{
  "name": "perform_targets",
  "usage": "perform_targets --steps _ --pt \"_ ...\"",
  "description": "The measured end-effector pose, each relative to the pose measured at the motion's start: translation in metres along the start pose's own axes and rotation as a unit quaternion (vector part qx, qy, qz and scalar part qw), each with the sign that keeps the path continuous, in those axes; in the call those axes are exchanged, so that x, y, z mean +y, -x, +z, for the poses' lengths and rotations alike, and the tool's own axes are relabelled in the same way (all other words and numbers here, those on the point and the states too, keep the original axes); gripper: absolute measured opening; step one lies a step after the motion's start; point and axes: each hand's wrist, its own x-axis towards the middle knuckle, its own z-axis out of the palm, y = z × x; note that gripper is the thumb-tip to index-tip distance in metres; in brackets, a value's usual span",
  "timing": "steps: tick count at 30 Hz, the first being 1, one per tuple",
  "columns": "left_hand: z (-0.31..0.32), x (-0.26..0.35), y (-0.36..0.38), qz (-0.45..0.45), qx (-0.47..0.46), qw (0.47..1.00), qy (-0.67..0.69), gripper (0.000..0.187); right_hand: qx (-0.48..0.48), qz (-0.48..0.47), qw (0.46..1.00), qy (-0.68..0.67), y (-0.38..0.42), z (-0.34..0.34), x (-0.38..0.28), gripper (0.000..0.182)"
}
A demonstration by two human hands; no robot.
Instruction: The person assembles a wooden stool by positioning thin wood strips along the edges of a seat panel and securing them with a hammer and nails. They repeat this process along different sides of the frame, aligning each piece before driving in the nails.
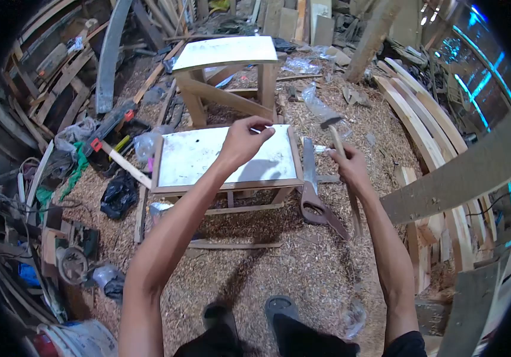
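My left hand [246, 141] is above the white top of a low wooden bench [199, 156], its thumb and fingertips pinched together around something small that I cannot make out. In my right hand [350, 166], to the right of the bench, is a hammer [337, 141] gripped by its wooden handle, the dark head pointing up and left. Between the bench and the hammer lies a handsaw [309, 163] with a brown handle. Behind the low bench stands a taller wooden stool [225, 52] with a white top and a diagonal brace.
Curved planks [416, 119] are stacked at the right, with a wide board [457, 184] jutting inward. Wood shavings cover the floor. At the left are a black plastic bag [118, 194], a clamp-like tool with red parts [111, 130] and scrap wood.
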Motion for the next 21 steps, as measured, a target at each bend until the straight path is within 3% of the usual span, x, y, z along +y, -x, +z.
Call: perform_targets --steps 5,7,9,11,13,15,17,18,21 --pt "-0.029 0.007 0.052 -0.101 0.012 0.995 0.017 0.025 -0.008 0.075 0.997 0.025 0.03 -0.014 -0.016 0.022" --pt "-0.038 0.033 0.085 -0.22 -0.014 0.975 0.021 0.024 0.005 0.108 0.993 0.053 0.053 -0.016 -0.023 0.022" --pt "-0.036 0.039 0.13 -0.194 0.011 0.981 0.012 0.022 0.006 0.127 0.981 0.149 0.083 -0.022 -0.016 0.021" --pt "-0.046 0.052 0.179 -0.272 -0.026 0.962 0.016 0.021 -0.005 0.165 0.976 0.139 0.124 -0.028 0.01 0.02" --pt "-0.045 0.061 0.24 -0.349 -0.016 0.936 0.037 0.02 -0.022 0.306 0.947 0.096 0.164 -0.026 -0.055 0.021" --pt "-0.045 0.068 0.304 -0.385 0.023 0.919 0.085 0.019 -0.051 0.256 0.954 0.145 0.201 -0.024 -0.062 0.019" --pt "-0.064 0.1 0.342 -0.378 0.012 0.924 0.047 0.019 -0.104 0.329 0.933 0.1 0.225 -0.019 -0.108 0.016" --pt "-0.08 0.117 0.354 -0.44 -0.026 0.891 0.11 0.017 -0.113 0.328 0.932 0.103 0.235 -0.015 -0.117 0.016" --pt "-0.101 0.114 0.42 -0.504 -0.004 0.859 0.09 0.015 -0.188 0.324 0.919 0.122 0.249 0.007 -0.15 0.014"
